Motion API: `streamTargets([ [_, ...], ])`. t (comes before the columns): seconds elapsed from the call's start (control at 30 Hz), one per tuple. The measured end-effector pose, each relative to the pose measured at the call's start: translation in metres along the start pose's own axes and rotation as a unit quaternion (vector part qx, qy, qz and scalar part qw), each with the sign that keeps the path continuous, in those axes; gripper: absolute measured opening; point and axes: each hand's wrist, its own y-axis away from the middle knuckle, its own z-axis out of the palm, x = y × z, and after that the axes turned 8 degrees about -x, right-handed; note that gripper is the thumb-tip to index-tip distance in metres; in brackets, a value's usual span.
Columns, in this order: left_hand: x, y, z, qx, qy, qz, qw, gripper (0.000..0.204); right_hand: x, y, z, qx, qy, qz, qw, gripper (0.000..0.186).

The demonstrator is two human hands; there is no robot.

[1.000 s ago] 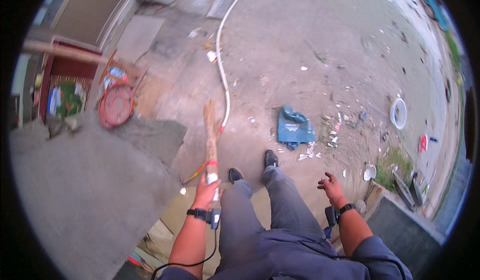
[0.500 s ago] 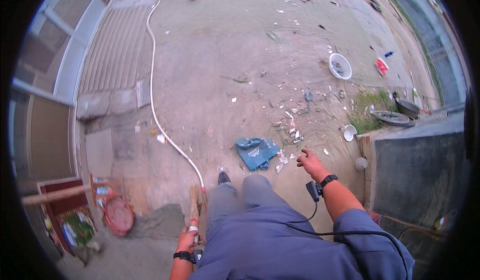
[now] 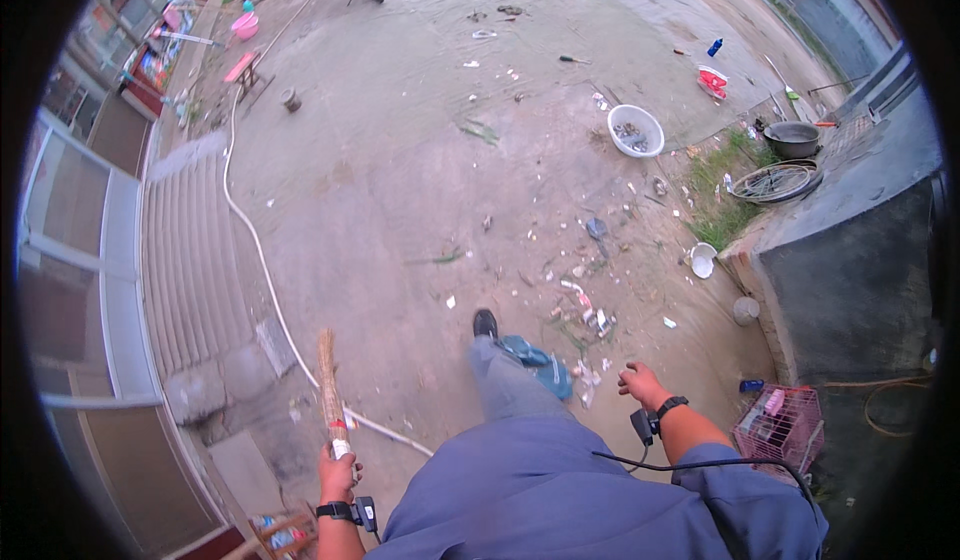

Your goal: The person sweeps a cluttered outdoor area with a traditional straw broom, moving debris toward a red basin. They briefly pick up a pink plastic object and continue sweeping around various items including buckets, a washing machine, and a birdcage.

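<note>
My left hand (image 3: 338,472) is closed round the handle end of a straw hand broom (image 3: 329,385), whose bristles point away from me. Empty, my right hand (image 3: 645,384) hangs over the ground with its fingers apart and loosely bent. A crumpled blue-green plastic bag (image 3: 553,372) lies by my forward leg, partly hidden behind it. Close to the bag and my right hand, scraps of litter (image 3: 600,322) are scattered on the ground.
A white hose (image 3: 262,260) runs along the left beside ribbed concrete (image 3: 190,250). Ahead right stand a white basin (image 3: 650,140) and a broken white bowl (image 3: 702,260). Near a dark wall (image 3: 860,300) are a wheel (image 3: 775,182) and a pink wire cage (image 3: 790,430).
I have stepped forward, and the bag now lies partly behind my leg. My left hand has swung the broom out to the left. The fingers of my right hand are more bent.
</note>
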Motion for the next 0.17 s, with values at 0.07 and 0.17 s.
streamTargets([
  [0.07, 0.052, -0.045, 0.022, 0.0, -0.016, -0.015, 1.0, 0.073, -0.023, -0.048, -0.005, -0.002, -0.015, 0.008, 1.0, 0.061],
  [0.17, 0.109, -0.09, 0.04, -0.015, -0.071, -0.049, 0.996, 0.072, -0.077, -0.143, -0.023, 0.009, 0.018, -0.003, 1.0, 0.07],
])
